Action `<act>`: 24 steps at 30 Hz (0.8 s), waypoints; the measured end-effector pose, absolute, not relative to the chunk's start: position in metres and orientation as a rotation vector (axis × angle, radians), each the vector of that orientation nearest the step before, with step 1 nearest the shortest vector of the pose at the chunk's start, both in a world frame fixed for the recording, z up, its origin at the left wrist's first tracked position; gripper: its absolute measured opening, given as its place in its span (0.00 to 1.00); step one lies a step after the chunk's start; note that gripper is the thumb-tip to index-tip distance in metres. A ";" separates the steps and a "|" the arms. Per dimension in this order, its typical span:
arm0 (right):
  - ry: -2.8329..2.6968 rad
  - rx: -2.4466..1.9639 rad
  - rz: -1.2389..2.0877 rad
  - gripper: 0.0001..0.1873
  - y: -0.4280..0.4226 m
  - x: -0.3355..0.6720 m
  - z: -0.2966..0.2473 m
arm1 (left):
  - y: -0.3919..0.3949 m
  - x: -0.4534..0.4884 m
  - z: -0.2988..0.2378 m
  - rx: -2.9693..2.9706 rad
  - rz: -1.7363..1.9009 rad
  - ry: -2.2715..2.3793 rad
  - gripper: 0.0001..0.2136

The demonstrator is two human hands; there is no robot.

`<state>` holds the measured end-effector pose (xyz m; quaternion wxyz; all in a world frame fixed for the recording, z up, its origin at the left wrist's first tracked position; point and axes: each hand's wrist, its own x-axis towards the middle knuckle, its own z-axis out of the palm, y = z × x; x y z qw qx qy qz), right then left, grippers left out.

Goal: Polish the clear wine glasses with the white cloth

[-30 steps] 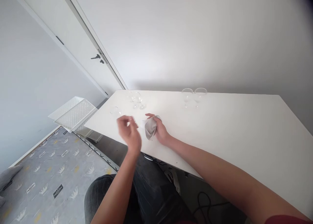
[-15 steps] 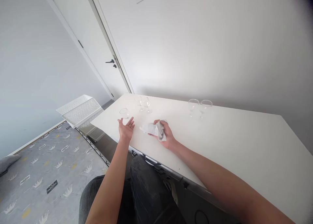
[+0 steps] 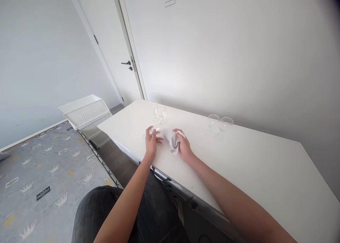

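Observation:
My left hand (image 3: pixel 151 141) is on the white table (image 3: pixel 255 165) with its fingers curled round a small clear glass (image 3: pixel 156 131), which is hard to make out. My right hand (image 3: pixel 184 147) lies just to the right of it, closed on a crumpled grey cloth (image 3: pixel 173 142). The two hands are close together near the table's front left edge. Two clear stemmed glasses (image 3: pixel 159 112) stand just behind the hands. Another pair of glasses (image 3: pixel 219 124) stands further right, near the wall.
A white perforated rack (image 3: pixel 85 113) stands on the floor left of the table. Behind it is a white door with a dark handle (image 3: pixel 126 64). A grey mat with crown prints (image 3: pixel 39 179) covers the floor. My dark-trousered legs (image 3: pixel 148 207) are under the table edge.
My left hand went out to the lone glass at the table's left corner and came back beside the cloth with it. The right hand kept the cloth. The view shifted leftward.

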<state>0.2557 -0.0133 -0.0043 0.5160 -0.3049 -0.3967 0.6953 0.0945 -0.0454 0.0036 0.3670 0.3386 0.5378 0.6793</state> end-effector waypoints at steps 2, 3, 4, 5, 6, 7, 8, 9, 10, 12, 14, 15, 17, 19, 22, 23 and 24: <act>-1.068 -0.769 1.573 0.20 -0.013 0.257 -0.006 | -0.051 0.098 0.001 1.011 1.683 1.446 0.29; -1.133 -0.779 1.508 0.21 -0.014 0.257 -0.006 | -0.052 0.098 0.001 1.071 1.644 1.462 0.29; -1.201 -0.784 1.442 0.22 -0.015 0.257 -0.006 | -0.053 0.097 0.001 1.114 1.609 1.461 0.29; -1.266 -0.789 1.383 0.23 -0.015 0.257 -0.006 | -0.052 0.096 0.001 1.131 1.585 1.446 0.29; -1.326 -0.790 1.339 0.25 -0.016 0.257 -0.005 | -0.052 0.094 0.001 1.140 1.569 1.432 0.28; -1.377 -0.791 1.305 0.26 -0.017 0.257 -0.006 | -0.051 0.092 0.000 1.150 1.556 1.422 0.27; -1.419 -0.791 1.275 0.28 -0.017 0.257 -0.006 | -0.050 0.091 0.000 1.157 1.542 1.413 0.27; -1.448 -0.789 1.247 0.30 -0.017 0.258 -0.007 | -0.049 0.090 -0.001 1.163 1.530 1.404 0.26; -1.470 -0.785 1.217 0.31 -0.017 0.259 -0.007 | -0.048 0.089 -0.003 1.168 1.518 1.395 0.25; -1.504 -0.770 1.179 0.33 -0.017 0.260 -0.009 | -0.047 0.089 -0.006 1.176 1.507 1.383 0.24; -1.548 -0.759 1.210 0.35 -0.018 0.260 -0.010 | -0.046 0.089 -0.008 1.191 1.510 1.382 0.24; -1.586 -0.742 1.247 0.36 -0.019 0.259 -0.011 | -0.046 0.090 -0.008 1.207 1.512 1.381 0.23; -1.666 -0.679 1.332 0.40 -0.022 0.257 -0.011 | -0.046 0.090 -0.009 1.255 1.511 1.363 0.21; -1.666 -0.631 1.419 0.44 -0.025 0.255 -0.012 | -0.046 0.091 -0.009 1.304 1.503 1.322 0.21; -1.448 -0.643 1.635 0.47 -0.024 0.258 -0.010 | -0.045 0.091 -0.009 1.340 1.466 1.243 0.24; -1.355 -0.641 1.732 0.47 -0.021 0.260 -0.009 | -0.045 0.091 -0.010 1.345 1.450 1.222 0.25; -1.263 -0.629 1.820 0.46 -0.019 0.262 -0.008 | -0.044 0.091 -0.010 1.347 1.435 1.208 0.26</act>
